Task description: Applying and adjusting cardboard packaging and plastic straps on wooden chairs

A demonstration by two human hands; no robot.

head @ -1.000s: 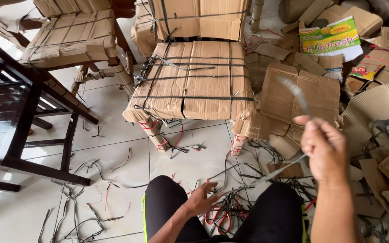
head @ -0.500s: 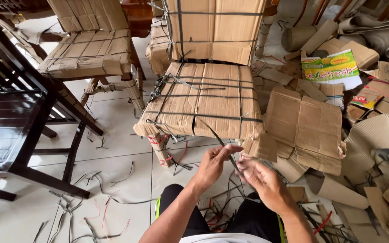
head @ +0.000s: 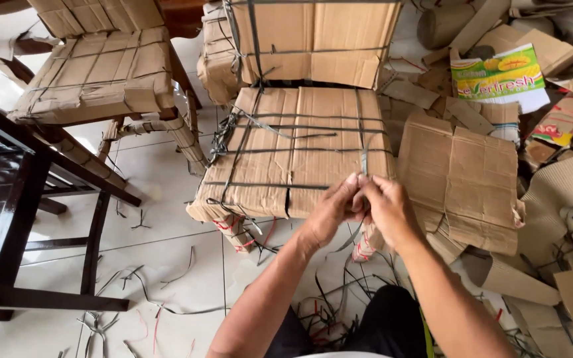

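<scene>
A chair wrapped in brown cardboard point(head: 300, 142) stands in front of me, bound with several dark plastic straps. My left hand point(head: 329, 212) and my right hand point(head: 386, 209) meet at the front right edge of its seat. Both pinch one grey strap point(head: 364, 159) that runs up over the seat from between my fingers. A loose end of it hangs below my hands, toward the floor.
A second cardboard-wrapped chair point(head: 94, 73) stands at the back left. A bare dark wooden chair point(head: 8, 199) is at the left. Loose cardboard sheets point(head: 465, 179) and a green and yellow printed box point(head: 499, 76) pile at the right. Cut strap pieces point(head: 160, 292) litter the tiled floor.
My right hand came down from holding a strap up at the right. Both hands joined on the strap, then moved up to the seat's front edge.
</scene>
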